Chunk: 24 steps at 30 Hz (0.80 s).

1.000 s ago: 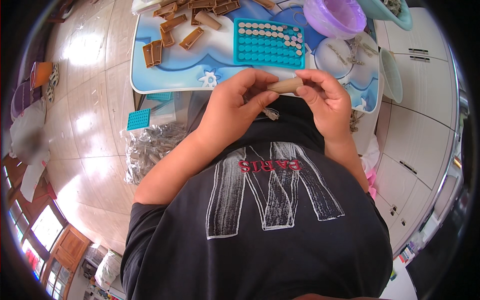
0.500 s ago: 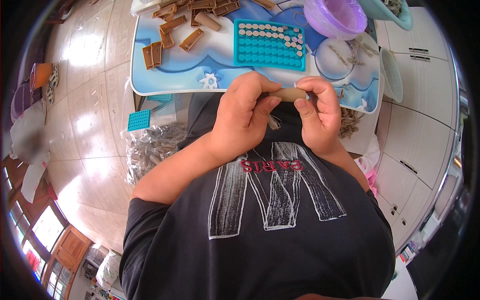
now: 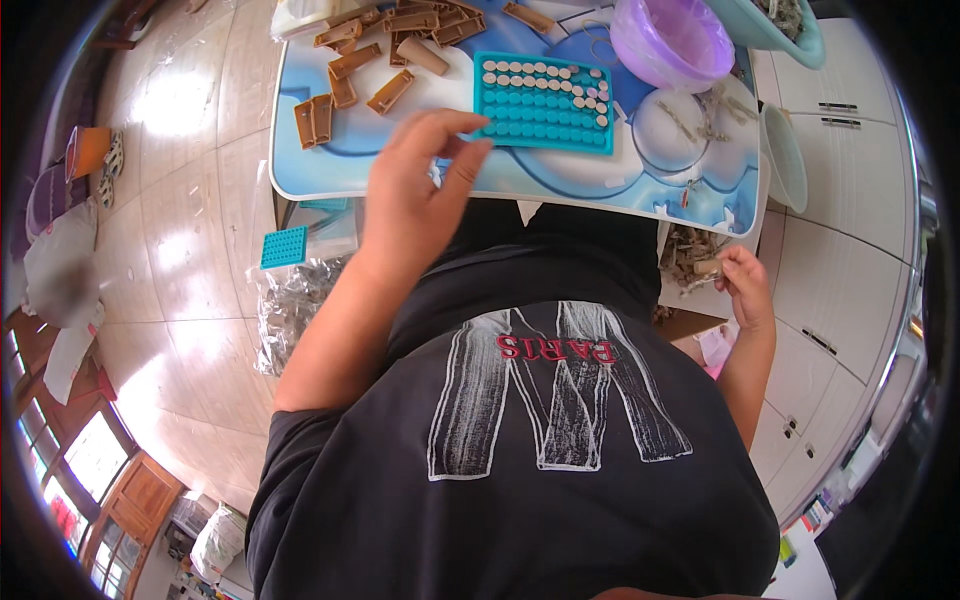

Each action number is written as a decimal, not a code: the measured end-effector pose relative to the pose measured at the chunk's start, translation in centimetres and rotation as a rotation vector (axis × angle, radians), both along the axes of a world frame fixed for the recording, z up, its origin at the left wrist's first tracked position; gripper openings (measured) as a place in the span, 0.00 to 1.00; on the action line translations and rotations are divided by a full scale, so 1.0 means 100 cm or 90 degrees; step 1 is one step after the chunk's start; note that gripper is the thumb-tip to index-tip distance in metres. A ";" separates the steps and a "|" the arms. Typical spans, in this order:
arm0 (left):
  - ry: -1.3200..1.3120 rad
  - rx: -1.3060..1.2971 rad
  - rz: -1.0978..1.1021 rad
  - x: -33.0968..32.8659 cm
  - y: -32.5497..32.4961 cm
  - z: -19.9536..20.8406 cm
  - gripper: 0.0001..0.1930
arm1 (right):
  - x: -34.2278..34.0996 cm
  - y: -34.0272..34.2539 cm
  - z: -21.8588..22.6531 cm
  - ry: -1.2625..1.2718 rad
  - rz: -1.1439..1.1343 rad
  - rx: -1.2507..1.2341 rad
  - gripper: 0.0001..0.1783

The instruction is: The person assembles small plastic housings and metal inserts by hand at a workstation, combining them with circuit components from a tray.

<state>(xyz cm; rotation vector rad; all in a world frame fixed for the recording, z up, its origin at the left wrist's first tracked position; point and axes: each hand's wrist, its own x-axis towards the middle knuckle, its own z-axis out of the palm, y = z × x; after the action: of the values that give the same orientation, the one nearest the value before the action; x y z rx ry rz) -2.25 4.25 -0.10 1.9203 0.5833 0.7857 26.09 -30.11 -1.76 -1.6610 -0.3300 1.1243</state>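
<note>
Brown roll (image 3: 707,267) was in the right hand (image 3: 747,287), whose grip pinched one end, just off the bench (image 3: 300,178) at its near right edge, beside a heap of dried, tangled pieces (image 3: 687,244). At the near left corner of a teal tray (image 3: 555,148) partly filled with pale discs (image 3: 527,68), the left hand (image 3: 415,185) had its grip released, thumb and forefinger apart; contact with the tray I could not tell.

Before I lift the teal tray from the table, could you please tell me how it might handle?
The teal tray is probably light, much of it being unfilled; its small pale discs lie separate, so tipping might spill them.
</note>
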 end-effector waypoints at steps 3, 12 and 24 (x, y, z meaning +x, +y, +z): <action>0.083 0.155 0.117 -0.001 0.023 0.003 0.10 | 0.025 -0.057 -0.036 -0.067 -0.077 -0.229 0.10; 0.375 0.493 0.187 0.030 0.071 -0.004 0.20 | 0.015 -0.025 -0.042 -0.190 -0.091 -0.381 0.20; 0.138 0.427 0.140 0.033 0.041 0.012 0.25 | -0.097 0.144 0.026 -0.092 0.201 0.113 0.15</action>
<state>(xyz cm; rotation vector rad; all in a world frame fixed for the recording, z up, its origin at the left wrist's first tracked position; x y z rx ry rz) 1.03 8.34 1.06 2.6102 0.7334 1.0072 16.35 -15.74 0.86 -1.5702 -0.7855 1.1685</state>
